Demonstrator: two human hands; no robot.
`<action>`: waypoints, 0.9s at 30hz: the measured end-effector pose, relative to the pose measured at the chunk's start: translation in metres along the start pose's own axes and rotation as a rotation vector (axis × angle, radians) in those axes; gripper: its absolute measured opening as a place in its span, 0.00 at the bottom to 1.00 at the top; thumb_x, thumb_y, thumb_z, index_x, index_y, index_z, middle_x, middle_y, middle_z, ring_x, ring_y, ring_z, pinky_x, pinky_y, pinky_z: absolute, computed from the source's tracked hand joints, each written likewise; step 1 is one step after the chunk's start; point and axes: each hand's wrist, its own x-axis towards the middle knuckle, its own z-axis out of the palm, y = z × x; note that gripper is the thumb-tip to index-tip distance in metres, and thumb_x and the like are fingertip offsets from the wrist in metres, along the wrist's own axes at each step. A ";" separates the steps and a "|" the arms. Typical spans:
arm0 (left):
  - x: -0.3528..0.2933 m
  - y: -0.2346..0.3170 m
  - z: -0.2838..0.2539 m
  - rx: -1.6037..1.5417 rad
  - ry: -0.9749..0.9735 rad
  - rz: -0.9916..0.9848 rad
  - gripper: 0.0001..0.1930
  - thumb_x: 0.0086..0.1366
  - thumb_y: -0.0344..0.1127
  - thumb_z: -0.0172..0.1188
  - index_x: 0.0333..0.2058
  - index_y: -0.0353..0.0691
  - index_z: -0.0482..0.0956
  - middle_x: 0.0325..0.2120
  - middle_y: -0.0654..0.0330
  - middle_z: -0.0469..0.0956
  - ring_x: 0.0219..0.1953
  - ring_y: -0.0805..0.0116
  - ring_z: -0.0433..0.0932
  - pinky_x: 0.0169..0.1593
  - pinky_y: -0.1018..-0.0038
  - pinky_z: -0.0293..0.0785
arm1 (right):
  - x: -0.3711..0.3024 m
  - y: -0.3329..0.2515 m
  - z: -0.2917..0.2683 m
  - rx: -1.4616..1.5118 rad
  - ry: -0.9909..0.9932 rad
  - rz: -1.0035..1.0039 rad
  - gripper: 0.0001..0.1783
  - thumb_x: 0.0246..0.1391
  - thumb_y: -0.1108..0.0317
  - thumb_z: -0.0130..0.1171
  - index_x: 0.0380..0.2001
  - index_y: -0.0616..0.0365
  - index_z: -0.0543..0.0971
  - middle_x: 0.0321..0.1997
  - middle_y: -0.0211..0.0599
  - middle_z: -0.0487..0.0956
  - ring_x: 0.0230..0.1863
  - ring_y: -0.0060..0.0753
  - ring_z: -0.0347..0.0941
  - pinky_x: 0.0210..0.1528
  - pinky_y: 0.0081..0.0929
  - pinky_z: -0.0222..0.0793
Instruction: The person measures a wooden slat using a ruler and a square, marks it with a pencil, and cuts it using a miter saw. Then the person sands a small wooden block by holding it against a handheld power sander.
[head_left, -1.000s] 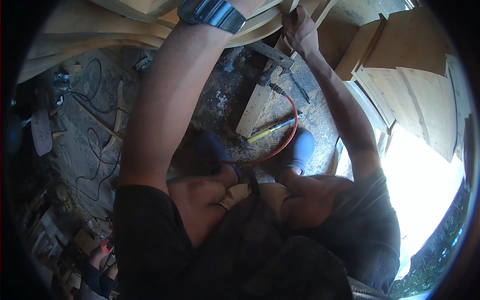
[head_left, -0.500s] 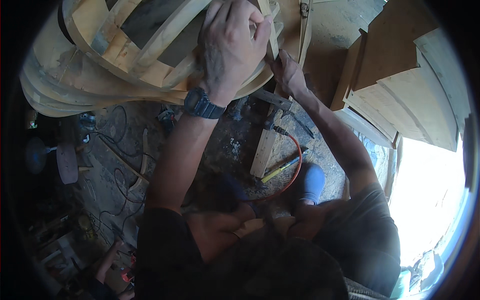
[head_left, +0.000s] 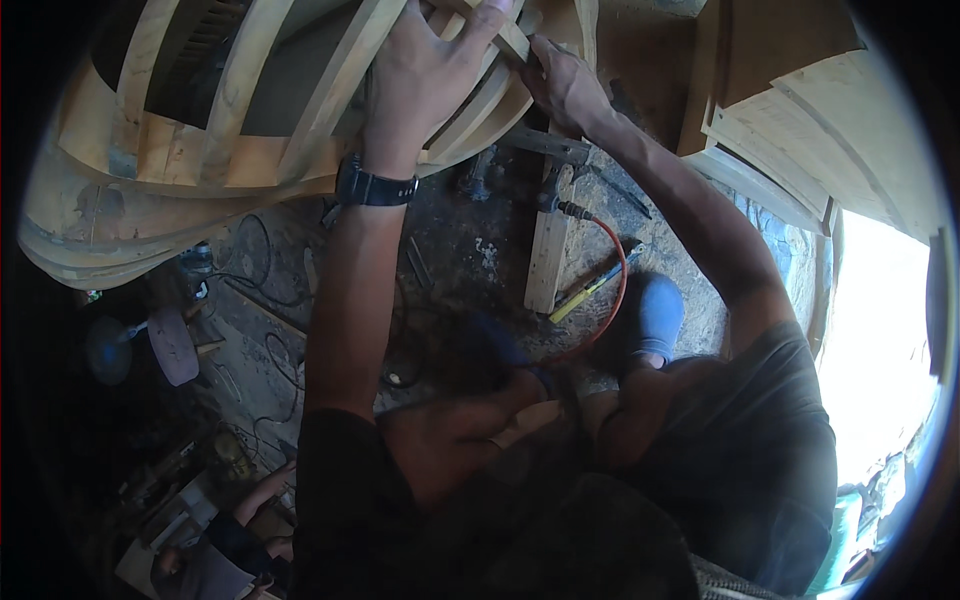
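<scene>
A large curved wooden frame (head_left: 230, 165) with several bent slats fills the upper left. Over its right part, a narrow wooden strip (head_left: 514, 42) slants down from the top edge. My right hand (head_left: 568, 88) is closed round the lower end of this strip. My left hand (head_left: 418, 75), with a dark watch (head_left: 375, 187) on the wrist, reaches up over the slats. Its thumb lies across the strip, and the hand looks closed on it. The left fingertips are cut off by the top edge of the picture.
An orange hose (head_left: 618, 250) joins an air tool (head_left: 553, 190) by a wooden post (head_left: 546, 262). A yellow-handled tool (head_left: 585, 295) lies near my blue shoe (head_left: 660, 312). Another wooden piece (head_left: 800, 130) stands at right. Cables cross the floor at left; another person's arm (head_left: 265, 492) shows lower left.
My view has shifted, showing more of the frame's slats. Both hands are slightly higher and further left in the picture, and the strip now slants more. Both hands stay at the strip.
</scene>
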 end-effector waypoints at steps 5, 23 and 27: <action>0.010 0.018 0.000 -0.412 -0.208 -0.362 0.23 0.73 0.44 0.61 0.54 0.25 0.77 0.47 0.51 0.84 0.50 0.61 0.82 0.52 0.66 0.76 | -0.003 0.005 -0.005 0.011 -0.030 -0.026 0.16 0.68 0.58 0.55 0.45 0.62 0.72 0.42 0.59 0.79 0.44 0.67 0.77 0.47 0.56 0.72; 0.025 -0.016 0.008 -0.536 -0.241 -0.452 0.14 0.68 0.33 0.66 0.45 0.41 0.68 0.34 0.68 0.72 0.37 0.82 0.68 0.41 0.79 0.65 | 0.000 0.004 -0.002 0.183 -0.042 -0.050 0.12 0.66 0.68 0.54 0.49 0.61 0.72 0.42 0.60 0.77 0.44 0.66 0.77 0.48 0.56 0.71; 0.022 -0.015 0.010 -0.501 -0.184 -0.541 0.13 0.67 0.32 0.66 0.43 0.39 0.70 0.31 0.67 0.72 0.36 0.79 0.71 0.43 0.77 0.69 | 0.000 0.011 0.003 0.176 -0.063 -0.048 0.13 0.67 0.66 0.52 0.50 0.63 0.71 0.44 0.61 0.77 0.44 0.66 0.77 0.48 0.56 0.72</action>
